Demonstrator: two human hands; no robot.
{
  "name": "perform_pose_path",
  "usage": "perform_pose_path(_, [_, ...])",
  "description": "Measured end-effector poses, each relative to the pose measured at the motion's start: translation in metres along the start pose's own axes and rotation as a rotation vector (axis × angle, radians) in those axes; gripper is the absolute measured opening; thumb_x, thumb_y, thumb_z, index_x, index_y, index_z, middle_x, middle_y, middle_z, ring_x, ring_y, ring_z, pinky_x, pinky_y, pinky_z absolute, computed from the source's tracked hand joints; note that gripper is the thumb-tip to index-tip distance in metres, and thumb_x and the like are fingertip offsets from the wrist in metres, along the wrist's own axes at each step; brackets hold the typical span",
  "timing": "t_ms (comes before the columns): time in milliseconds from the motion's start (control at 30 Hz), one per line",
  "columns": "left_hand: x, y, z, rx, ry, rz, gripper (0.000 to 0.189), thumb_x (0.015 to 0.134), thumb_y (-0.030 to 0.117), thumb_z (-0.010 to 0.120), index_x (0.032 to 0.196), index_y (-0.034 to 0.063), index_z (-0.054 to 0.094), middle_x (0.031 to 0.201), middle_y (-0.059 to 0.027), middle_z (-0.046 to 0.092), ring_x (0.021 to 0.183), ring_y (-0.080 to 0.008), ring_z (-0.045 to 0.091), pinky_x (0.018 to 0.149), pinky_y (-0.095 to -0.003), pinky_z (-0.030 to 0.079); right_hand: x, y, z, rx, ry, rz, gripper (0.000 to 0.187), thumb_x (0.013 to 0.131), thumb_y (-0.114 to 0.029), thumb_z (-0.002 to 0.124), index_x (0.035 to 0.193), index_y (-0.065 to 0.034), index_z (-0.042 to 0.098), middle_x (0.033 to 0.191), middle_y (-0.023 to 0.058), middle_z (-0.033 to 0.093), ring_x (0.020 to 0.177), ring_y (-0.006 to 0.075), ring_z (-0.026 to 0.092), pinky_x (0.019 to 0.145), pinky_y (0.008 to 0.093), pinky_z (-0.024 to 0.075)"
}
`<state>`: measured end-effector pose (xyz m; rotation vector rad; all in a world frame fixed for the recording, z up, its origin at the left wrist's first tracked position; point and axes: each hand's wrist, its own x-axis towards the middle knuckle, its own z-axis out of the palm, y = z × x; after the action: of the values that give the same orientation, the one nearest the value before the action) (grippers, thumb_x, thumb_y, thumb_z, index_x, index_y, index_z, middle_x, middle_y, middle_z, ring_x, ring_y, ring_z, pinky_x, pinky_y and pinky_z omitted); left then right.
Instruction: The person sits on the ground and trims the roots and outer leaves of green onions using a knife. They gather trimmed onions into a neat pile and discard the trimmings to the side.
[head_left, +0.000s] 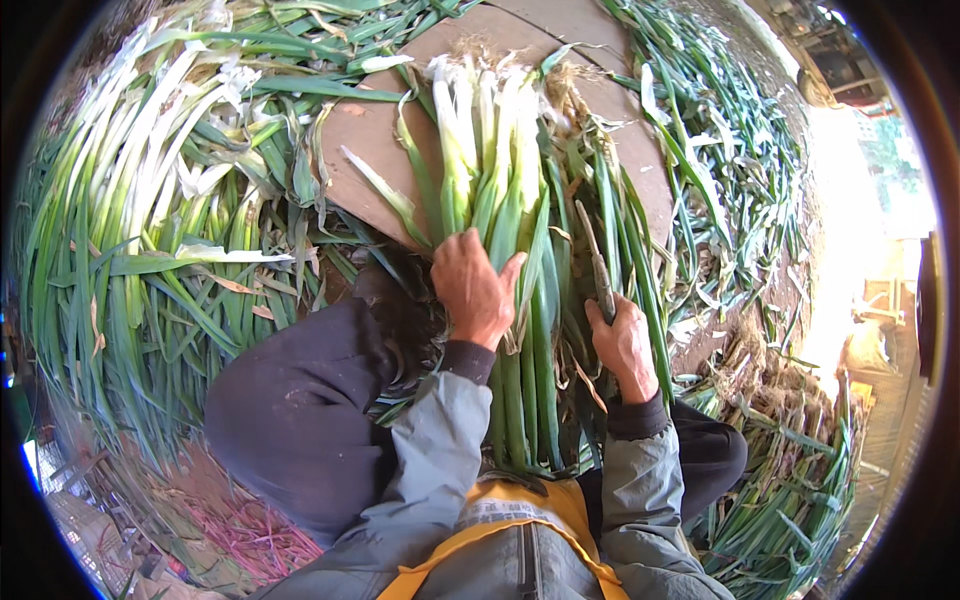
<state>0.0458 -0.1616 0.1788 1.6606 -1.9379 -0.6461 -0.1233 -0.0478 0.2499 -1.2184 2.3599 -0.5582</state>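
Several leeks (499, 150) lie in front of me with white shanks and roots pointing away and green leaves towards my lap. On their green part rests my left hand (476, 289), thumb spread to the right; whether its fingers grip any leaf is hidden. My right hand (622, 341) is closed around a thin knife (596, 255) whose narrow blade points away from me. Beside the blade lie more leeks (611, 180) with brown roots and dry outer leaves. Under the leeks is a brown board (360, 184).
A large pile of leeks (127, 187) with white shanks lies at left. Loose green leaves (742, 165) cover the ground at right. Rooted leeks (780, 435) are stacked at lower right. Pink strands (255, 536) lie at lower left, beyond my bent knee.
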Motion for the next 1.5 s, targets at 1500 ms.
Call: perform_pose_path(1500, [0.085,-0.049,0.038,-0.632,-0.416,-0.254,0.047,0.086,0.014,0.073,0.125,-0.0086,0.060,0.112,-0.0187,0.069,0.098,-0.0285,0.068,0.088,-0.0365,0.053,0.012,0.020,0.053,0.355,-0.118,0.072,0.039,0.090,-0.031,0.069,0.093,0.0078,0.069,0.077,0.0280,0.068,0.074,0.0413,0.069,0.070,0.0458,0.0506])
